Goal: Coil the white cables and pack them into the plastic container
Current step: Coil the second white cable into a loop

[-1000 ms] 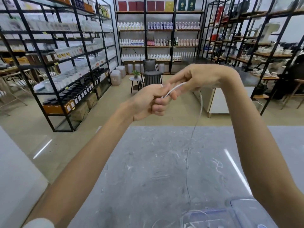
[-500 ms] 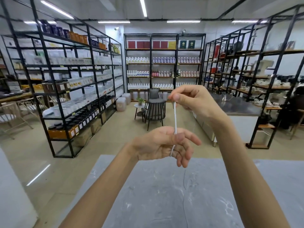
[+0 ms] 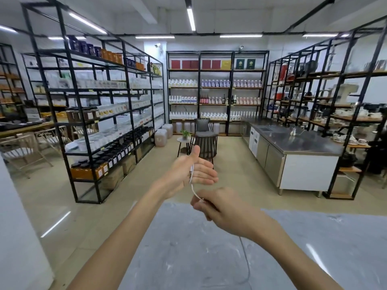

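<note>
Toward the left edge of the frame stand black shelves (image 3: 94,105) full of jars and boxes, well behind the work. Just left of centre the left hand (image 3: 186,174) is raised above the far edge of the grey counter (image 3: 188,258). Its grip is open, with the fingers straight and together and the thumb up. The plug end of the white cable (image 3: 193,189) lies against those fingers; whether the base of the thumb pins it I cannot tell. From there the cable drops in a short curve to the right hand (image 3: 224,208), lower and right of centre, whose curled fingers pinch it. The rest passes under that wrist and trails down over the counter at lower centre as a thin, limp, pale line, slightly blurred. The plastic container is out of view.

The step looks like winding the first loop. To do it well, the left hand should trap the plug firmly. The right hand should feed the cable round the straight fingers with light, even tension. Each turn should sit beside the last, making a flat coil small enough to pack.
</note>
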Demonstrator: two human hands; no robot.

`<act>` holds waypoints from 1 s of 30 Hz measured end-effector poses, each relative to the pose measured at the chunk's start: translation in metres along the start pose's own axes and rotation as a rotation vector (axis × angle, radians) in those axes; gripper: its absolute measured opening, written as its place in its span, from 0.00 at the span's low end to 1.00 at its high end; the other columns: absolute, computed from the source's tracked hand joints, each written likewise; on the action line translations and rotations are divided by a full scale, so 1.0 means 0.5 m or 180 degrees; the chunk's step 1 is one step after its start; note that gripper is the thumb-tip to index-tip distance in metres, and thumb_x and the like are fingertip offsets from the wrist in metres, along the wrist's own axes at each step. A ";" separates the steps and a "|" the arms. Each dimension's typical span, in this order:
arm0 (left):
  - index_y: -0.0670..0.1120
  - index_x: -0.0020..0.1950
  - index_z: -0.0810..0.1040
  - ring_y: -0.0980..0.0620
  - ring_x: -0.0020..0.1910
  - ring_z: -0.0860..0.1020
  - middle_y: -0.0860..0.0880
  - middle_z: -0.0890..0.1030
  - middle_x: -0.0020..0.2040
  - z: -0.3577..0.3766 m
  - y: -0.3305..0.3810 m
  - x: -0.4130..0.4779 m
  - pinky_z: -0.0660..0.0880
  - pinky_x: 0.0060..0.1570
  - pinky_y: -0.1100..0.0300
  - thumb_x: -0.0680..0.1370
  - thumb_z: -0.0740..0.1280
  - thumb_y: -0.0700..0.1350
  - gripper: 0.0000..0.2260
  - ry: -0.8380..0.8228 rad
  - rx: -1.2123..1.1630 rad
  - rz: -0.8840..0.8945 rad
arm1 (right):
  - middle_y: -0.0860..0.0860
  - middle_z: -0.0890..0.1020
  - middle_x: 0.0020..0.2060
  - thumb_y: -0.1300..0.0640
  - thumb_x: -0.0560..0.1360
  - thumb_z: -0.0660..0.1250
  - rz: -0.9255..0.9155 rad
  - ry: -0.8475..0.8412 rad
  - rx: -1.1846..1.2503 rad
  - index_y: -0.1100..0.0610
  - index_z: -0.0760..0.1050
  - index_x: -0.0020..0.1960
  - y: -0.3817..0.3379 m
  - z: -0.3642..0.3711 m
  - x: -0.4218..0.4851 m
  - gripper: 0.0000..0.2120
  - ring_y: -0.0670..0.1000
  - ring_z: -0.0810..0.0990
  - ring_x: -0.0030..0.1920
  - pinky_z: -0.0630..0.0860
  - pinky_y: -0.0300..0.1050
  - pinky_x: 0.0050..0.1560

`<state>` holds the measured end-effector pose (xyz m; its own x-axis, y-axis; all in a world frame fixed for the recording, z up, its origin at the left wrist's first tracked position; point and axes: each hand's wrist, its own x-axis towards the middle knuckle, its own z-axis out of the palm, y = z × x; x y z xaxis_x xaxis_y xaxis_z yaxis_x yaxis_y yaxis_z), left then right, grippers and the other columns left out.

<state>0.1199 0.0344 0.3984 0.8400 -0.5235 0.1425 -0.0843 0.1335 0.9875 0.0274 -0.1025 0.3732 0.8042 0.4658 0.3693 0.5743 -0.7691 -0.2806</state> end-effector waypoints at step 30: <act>0.28 0.53 0.78 0.38 0.44 0.85 0.30 0.83 0.47 -0.019 -0.023 0.020 0.84 0.42 0.54 0.79 0.41 0.68 0.45 0.0368 -0.0624 0.0115 | 0.45 0.80 0.28 0.49 0.81 0.59 0.0690 0.0007 0.1565 0.49 0.77 0.56 0.032 0.147 -0.016 0.10 0.42 0.73 0.25 0.71 0.34 0.29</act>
<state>0.1344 0.0359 0.3876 0.8952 -0.4168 0.1577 -0.0192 0.3174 0.9481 0.0414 -0.0863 0.3008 0.9123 0.3177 0.2586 0.3996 -0.5514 -0.7323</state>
